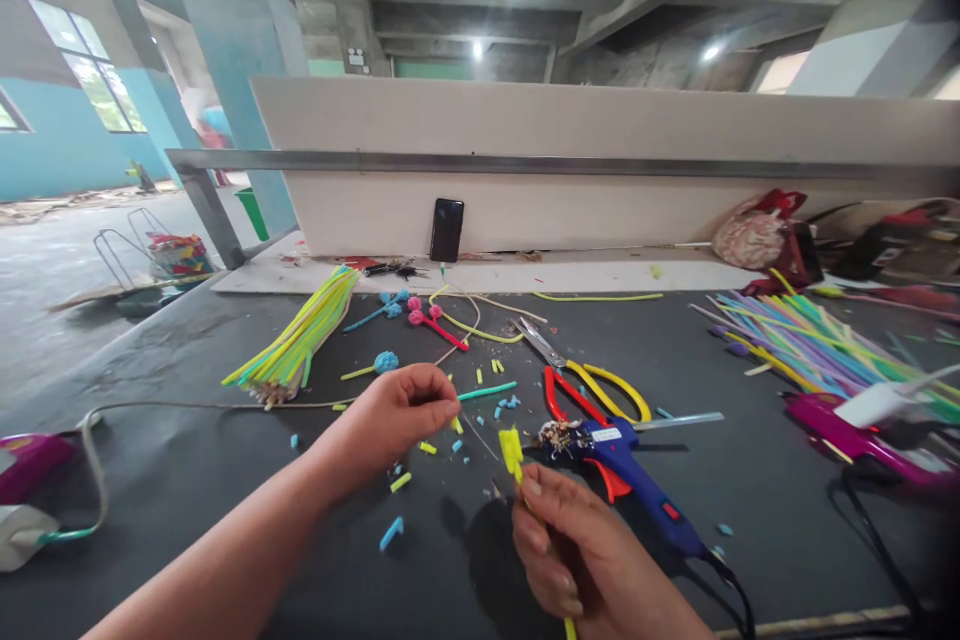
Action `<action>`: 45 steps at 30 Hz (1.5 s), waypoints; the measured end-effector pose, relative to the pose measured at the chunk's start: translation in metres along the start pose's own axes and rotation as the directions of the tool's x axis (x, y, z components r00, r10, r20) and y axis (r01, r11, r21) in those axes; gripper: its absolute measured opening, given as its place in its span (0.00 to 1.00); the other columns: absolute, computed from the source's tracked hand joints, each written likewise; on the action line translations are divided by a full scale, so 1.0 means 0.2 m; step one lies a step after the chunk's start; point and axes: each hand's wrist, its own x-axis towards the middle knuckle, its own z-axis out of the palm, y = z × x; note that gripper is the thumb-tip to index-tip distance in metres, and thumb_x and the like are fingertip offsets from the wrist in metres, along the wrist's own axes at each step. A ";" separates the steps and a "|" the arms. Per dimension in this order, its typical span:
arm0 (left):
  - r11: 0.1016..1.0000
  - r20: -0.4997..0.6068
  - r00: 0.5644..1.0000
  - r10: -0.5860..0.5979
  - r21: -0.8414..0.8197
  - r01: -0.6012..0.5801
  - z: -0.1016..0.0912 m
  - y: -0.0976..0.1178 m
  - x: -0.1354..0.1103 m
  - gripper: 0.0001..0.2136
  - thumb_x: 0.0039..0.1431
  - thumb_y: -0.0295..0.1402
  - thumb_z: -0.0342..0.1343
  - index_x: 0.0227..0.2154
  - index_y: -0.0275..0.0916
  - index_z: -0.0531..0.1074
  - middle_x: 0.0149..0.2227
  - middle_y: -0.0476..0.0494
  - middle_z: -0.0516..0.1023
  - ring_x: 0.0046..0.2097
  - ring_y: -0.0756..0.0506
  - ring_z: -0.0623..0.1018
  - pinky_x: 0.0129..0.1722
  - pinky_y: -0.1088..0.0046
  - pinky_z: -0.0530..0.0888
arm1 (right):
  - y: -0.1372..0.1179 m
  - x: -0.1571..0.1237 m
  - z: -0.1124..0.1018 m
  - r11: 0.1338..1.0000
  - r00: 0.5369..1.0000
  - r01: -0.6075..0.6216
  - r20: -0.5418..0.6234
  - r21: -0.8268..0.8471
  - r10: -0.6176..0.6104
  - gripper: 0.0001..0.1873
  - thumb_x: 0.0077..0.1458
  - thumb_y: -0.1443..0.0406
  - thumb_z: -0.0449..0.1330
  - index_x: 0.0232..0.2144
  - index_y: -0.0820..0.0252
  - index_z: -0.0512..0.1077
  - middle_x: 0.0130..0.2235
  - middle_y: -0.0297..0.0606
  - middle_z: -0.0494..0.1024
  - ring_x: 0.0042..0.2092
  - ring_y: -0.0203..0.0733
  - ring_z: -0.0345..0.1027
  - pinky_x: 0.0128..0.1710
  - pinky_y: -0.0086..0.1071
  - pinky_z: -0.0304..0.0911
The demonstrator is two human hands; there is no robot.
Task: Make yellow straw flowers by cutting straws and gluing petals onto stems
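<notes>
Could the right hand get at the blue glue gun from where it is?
Probably yes: the glue gun lies just beyond the right hand, and nothing visible stands between them. The yellow stem in that hand would likely need putting down first.

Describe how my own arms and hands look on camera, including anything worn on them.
The left hand and right hand are both gloveless, with no rings visible. The left forearm shows no sleeve, watch or bracelet; the right forearm is mostly out of frame.
</notes>
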 end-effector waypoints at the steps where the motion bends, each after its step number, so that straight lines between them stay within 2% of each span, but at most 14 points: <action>1: 0.994 0.033 0.999 -0.024 -0.103 0.028 0.02 0.01 -0.01 0.06 0.50 0.34 0.55 0.26 0.36 0.67 0.23 0.52 0.68 0.26 0.53 0.66 0.27 0.78 0.62 | 0.00 0.00 0.00 1.000 1.000 0.006 -0.003 -0.007 -0.006 0.12 0.55 0.62 0.57 0.23 0.60 0.60 0.17 0.24 0.63 0.13 0.22 0.44 0.12 0.21 0.36; 2: 0.982 0.067 0.997 -0.047 -0.182 0.059 0.05 0.03 -0.03 0.06 0.49 0.34 0.57 0.26 0.36 0.67 0.23 0.52 0.69 0.26 0.53 0.67 0.28 0.78 0.63 | 0.01 0.00 0.00 1.000 1.000 0.011 -0.007 -0.014 -0.011 0.13 0.56 0.62 0.57 0.23 0.60 0.60 0.17 0.24 0.63 0.13 0.22 0.44 0.12 0.21 0.36; 4: 0.965 0.102 0.991 -0.083 -0.239 0.105 0.09 0.06 -0.05 0.06 0.46 0.32 0.58 0.25 0.35 0.68 0.23 0.51 0.70 0.26 0.53 0.67 0.28 0.78 0.63 | 0.01 0.00 0.01 0.999 1.000 0.019 -0.023 -0.035 -0.019 0.14 0.55 0.60 0.57 0.22 0.59 0.59 0.17 0.24 0.63 0.12 0.22 0.44 0.11 0.21 0.37; 9: 0.984 0.043 0.992 -0.115 -0.135 0.120 0.13 0.09 -0.06 0.04 0.44 0.29 0.58 0.22 0.34 0.69 0.20 0.53 0.65 0.24 0.55 0.61 0.24 0.79 0.58 | 0.03 0.00 0.03 0.995 0.997 0.015 -0.077 -0.098 -0.022 0.18 0.49 0.57 0.62 0.21 0.59 0.58 0.15 0.23 0.62 0.12 0.23 0.45 0.11 0.21 0.36; 14: 0.988 0.061 0.990 -0.125 -0.088 0.130 0.12 0.09 -0.05 0.05 0.44 0.30 0.57 0.21 0.34 0.69 0.20 0.53 0.65 0.24 0.54 0.60 0.24 0.78 0.57 | 0.04 0.00 0.03 0.993 0.995 -0.001 -0.103 -0.118 -0.012 0.17 0.48 0.57 0.62 0.22 0.58 0.59 0.16 0.23 0.63 0.12 0.23 0.46 0.11 0.21 0.36; 21: 0.995 0.047 0.994 -0.103 0.014 0.103 0.13 0.07 -0.05 0.04 0.45 0.30 0.56 0.22 0.34 0.70 0.21 0.52 0.66 0.25 0.53 0.61 0.25 0.77 0.58 | 0.05 0.01 0.02 0.994 0.998 0.020 -0.052 -0.107 -0.026 0.14 0.48 0.60 0.62 0.23 0.59 0.60 0.15 0.23 0.62 0.12 0.23 0.45 0.10 0.21 0.35; 25: 0.993 0.020 0.994 -0.105 0.063 0.103 0.13 0.06 -0.04 0.04 0.45 0.30 0.56 0.22 0.34 0.70 0.20 0.53 0.65 0.24 0.53 0.61 0.24 0.77 0.58 | 0.05 0.02 0.01 0.993 0.997 0.030 -0.064 -0.118 -0.038 0.14 0.47 0.60 0.62 0.23 0.59 0.61 0.15 0.23 0.63 0.12 0.23 0.46 0.10 0.20 0.36; 35: 0.994 0.022 0.997 -0.079 0.074 0.077 0.14 0.05 -0.03 0.03 0.45 0.29 0.55 0.22 0.34 0.69 0.21 0.52 0.66 0.24 0.53 0.63 0.24 0.78 0.60 | 0.05 0.01 0.02 0.989 0.997 0.034 -0.062 -0.142 -0.043 0.15 0.47 0.60 0.63 0.22 0.59 0.61 0.15 0.23 0.62 0.12 0.23 0.45 0.10 0.20 0.37; 40: 0.991 0.020 1.000 -0.016 0.135 0.013 0.13 0.04 -0.04 0.03 0.46 0.30 0.55 0.23 0.35 0.70 0.22 0.52 0.68 0.26 0.53 0.64 0.25 0.79 0.61 | 0.05 0.01 0.01 0.988 0.998 0.028 -0.057 -0.151 -0.036 0.15 0.48 0.60 0.62 0.21 0.59 0.60 0.14 0.22 0.61 0.12 0.23 0.45 0.11 0.20 0.36; 45: 0.993 0.033 0.999 0.006 0.121 -0.010 0.13 0.04 -0.04 0.03 0.46 0.29 0.54 0.25 0.35 0.71 0.23 0.51 0.68 0.26 0.53 0.65 0.25 0.79 0.62 | 0.05 0.01 0.02 0.987 0.997 0.031 -0.065 -0.160 -0.042 0.16 0.47 0.59 0.63 0.20 0.59 0.60 0.14 0.22 0.61 0.12 0.22 0.44 0.10 0.20 0.35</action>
